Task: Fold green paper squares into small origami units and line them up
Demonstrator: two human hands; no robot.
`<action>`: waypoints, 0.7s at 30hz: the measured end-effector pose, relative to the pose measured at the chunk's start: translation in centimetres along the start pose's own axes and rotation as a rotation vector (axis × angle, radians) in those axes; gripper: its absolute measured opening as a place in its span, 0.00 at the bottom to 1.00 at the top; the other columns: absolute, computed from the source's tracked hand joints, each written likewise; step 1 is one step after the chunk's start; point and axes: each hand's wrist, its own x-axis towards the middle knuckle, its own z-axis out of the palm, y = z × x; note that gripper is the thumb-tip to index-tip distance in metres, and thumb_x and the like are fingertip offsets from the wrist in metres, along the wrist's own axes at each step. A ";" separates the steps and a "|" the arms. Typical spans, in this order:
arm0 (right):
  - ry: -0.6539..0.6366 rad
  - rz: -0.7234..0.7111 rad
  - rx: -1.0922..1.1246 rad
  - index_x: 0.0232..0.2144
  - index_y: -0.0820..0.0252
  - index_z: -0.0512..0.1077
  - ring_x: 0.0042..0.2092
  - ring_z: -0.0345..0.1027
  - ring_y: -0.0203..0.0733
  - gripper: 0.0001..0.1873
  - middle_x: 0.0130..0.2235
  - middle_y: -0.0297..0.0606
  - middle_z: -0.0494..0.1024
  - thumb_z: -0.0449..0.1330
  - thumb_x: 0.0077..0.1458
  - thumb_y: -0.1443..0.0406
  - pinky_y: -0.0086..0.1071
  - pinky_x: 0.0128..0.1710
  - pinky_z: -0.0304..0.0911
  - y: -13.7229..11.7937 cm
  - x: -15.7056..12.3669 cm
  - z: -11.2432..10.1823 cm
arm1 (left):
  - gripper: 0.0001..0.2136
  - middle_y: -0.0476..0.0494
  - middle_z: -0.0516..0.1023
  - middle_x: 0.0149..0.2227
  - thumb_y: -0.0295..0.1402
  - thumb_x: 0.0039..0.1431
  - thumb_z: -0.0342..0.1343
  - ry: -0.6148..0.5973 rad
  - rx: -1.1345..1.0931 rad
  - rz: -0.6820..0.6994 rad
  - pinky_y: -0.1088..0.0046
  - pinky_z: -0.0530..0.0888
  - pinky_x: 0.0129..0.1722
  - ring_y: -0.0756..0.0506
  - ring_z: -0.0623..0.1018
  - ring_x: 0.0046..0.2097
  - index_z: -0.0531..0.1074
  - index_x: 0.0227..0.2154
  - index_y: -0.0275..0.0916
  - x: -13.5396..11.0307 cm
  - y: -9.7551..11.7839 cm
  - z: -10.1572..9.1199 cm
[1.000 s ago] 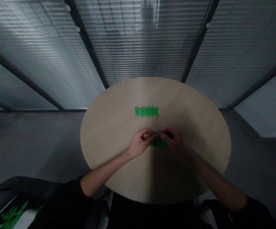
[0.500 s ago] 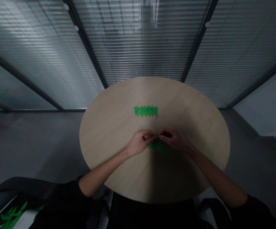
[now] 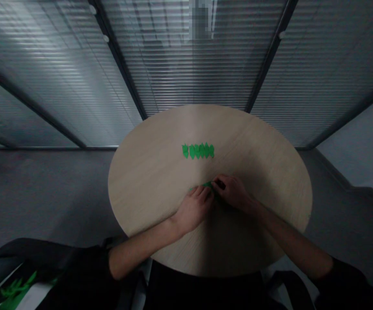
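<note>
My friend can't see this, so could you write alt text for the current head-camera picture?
A person's left hand lies over a green piece on a round wooden table, with the right hand close at its edge. Beyond them is a row of small green leaf-like pieces; behind the table hang blinds.

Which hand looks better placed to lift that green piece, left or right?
Probably the right hand: its thumb and fingertips come together at the edge of the green piece, while the left hand lies knuckles up, its fingers hiding part.
</note>
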 end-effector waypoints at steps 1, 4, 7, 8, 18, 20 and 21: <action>-0.010 0.001 -0.008 0.34 0.59 0.77 0.34 0.74 0.42 0.07 0.34 0.41 0.83 0.60 0.63 0.64 0.33 0.36 0.62 0.0 0.0 0.0 | 0.10 0.34 0.80 0.47 0.30 0.72 0.55 -0.035 0.019 -0.020 0.57 0.79 0.48 0.36 0.79 0.48 0.76 0.51 0.31 -0.1 0.6 0.0; -0.011 0.005 -0.031 0.36 0.59 0.76 0.37 0.76 0.44 0.06 0.36 0.42 0.83 0.59 0.64 0.65 0.33 0.39 0.64 -0.1 0.0 0.1 | 0.20 0.29 0.77 0.56 0.39 0.71 0.59 -0.093 0.060 -0.072 0.49 0.75 0.60 0.32 0.76 0.58 0.73 0.58 0.30 -0.6 2.0 -0.2; 0.003 -0.009 -0.034 0.35 0.58 0.75 0.37 0.76 0.45 0.06 0.36 0.42 0.82 0.59 0.64 0.66 0.34 0.40 0.64 -0.1 0.0 0.1 | 0.24 0.28 0.72 0.63 0.45 0.69 0.60 -0.139 0.070 -0.100 0.39 0.67 0.66 0.27 0.70 0.66 0.71 0.62 0.37 -1.3 2.8 -0.5; 0.006 -0.017 -0.029 0.34 0.58 0.75 0.37 0.76 0.44 0.06 0.36 0.42 0.82 0.59 0.64 0.66 0.34 0.40 0.64 -0.1 0.0 0.1 | 0.25 0.29 0.70 0.65 0.47 0.69 0.60 -0.143 0.062 -0.112 0.37 0.65 0.67 0.26 0.68 0.68 0.71 0.63 0.40 -1.5 2.9 -0.5; 0.006 -0.033 0.003 0.32 0.58 0.74 0.34 0.74 0.43 0.07 0.33 0.40 0.81 0.60 0.64 0.65 0.33 0.38 0.62 0.0 0.1 0.1 | 0.33 0.27 0.74 0.61 0.52 0.69 0.57 -0.157 0.018 -0.168 0.45 0.62 0.72 0.29 0.72 0.64 0.69 0.63 0.25 -1.9 3.7 -0.6; 0.007 -0.036 0.000 0.32 0.58 0.73 0.34 0.74 0.43 0.07 0.33 0.40 0.81 0.60 0.64 0.65 0.33 0.38 0.62 0.0 0.0 0.0 | 0.33 0.27 0.74 0.61 0.51 0.69 0.56 -0.162 0.032 -0.176 0.44 0.62 0.72 0.29 0.71 0.65 0.70 0.63 0.26 -1.9 3.8 -0.6; 0.009 -0.036 0.000 0.32 0.58 0.73 0.34 0.73 0.42 0.07 0.33 0.40 0.81 0.60 0.64 0.65 0.33 0.38 0.62 0.0 0.0 0.0 | 0.32 0.27 0.74 0.62 0.52 0.69 0.56 -0.165 0.039 -0.184 0.43 0.62 0.72 0.28 0.71 0.65 0.70 0.63 0.26 -1.9 3.9 -0.6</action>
